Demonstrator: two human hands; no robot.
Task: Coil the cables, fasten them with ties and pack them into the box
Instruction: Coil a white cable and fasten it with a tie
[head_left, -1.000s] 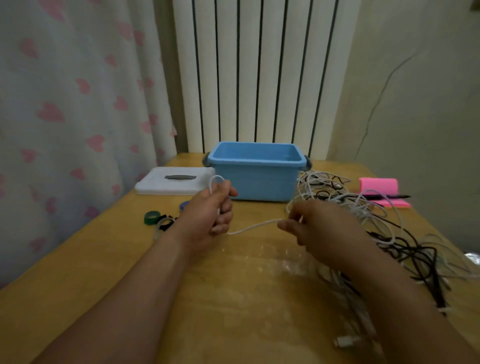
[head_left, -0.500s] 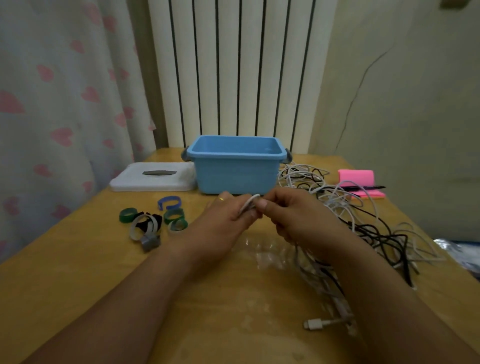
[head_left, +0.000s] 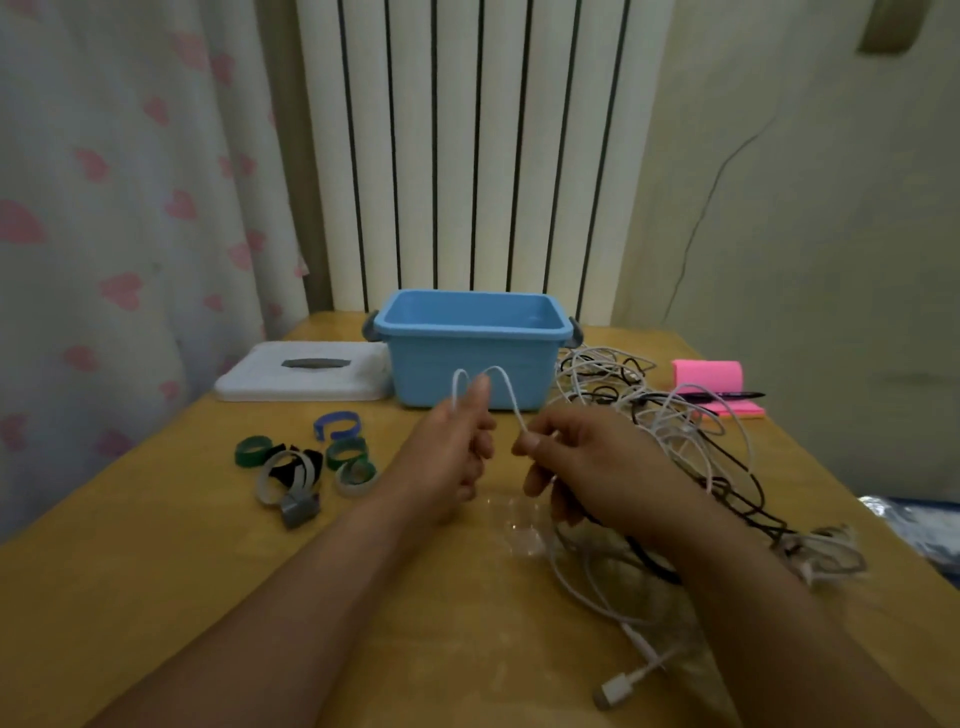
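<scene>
A thin white cable (head_left: 506, 392) arches between my hands in front of the open blue box (head_left: 470, 353). My left hand (head_left: 451, 457) grips loops of it, with the forefinger pointing up. My right hand (head_left: 587, 467) pinches the same cable a short way to the right. The cable runs under my right forearm to a white plug (head_left: 613, 693) near the table's front. A tangle of white and black cables (head_left: 691, 447) lies to the right of the box. Several rolled ties (head_left: 306, 467) in green, grey, black and blue lie to the left.
A white lid (head_left: 304, 371) with a grey handle lies left of the box. A pink notepad with a black pen (head_left: 719, 395) sits at the far right. A crumpled clear plastic bag (head_left: 514, 525) lies under my right hand. A curtain hangs along the table's left edge.
My hands met in front of the box half a second ago and have since moved slightly apart. A new arch of white cable now stands between them.
</scene>
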